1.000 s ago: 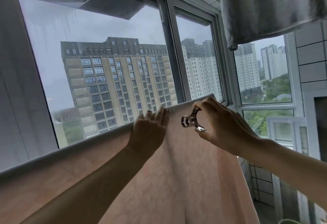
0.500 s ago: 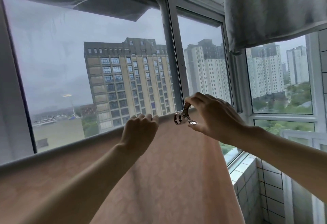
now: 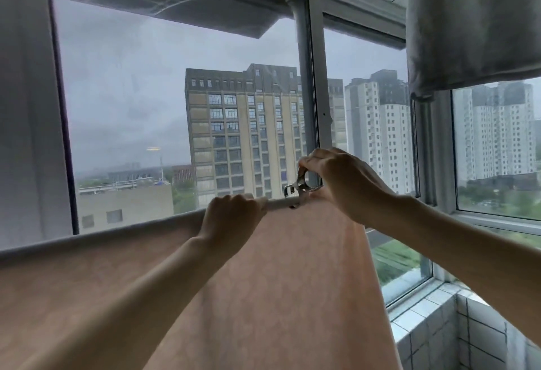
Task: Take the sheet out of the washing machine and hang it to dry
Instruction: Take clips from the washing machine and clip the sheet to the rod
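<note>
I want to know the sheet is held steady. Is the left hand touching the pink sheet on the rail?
Touching. The head view shows the left hand with fingers curled over the top fold of the pink sheet, no gap between them.

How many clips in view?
1. A metal clip in the right hand, at the rail over the pink sheet, right of the left hand. Others may be hidden.

Drying rail (image 3: 278,203) runs level across the window, slanting up from left to right. Pink sheet (image 3: 278,282) draped straight over it, hanging down the near side. Metal clip (image 3: 299,187) sits at the rail's right end, on the sheet's top edge.
</note>
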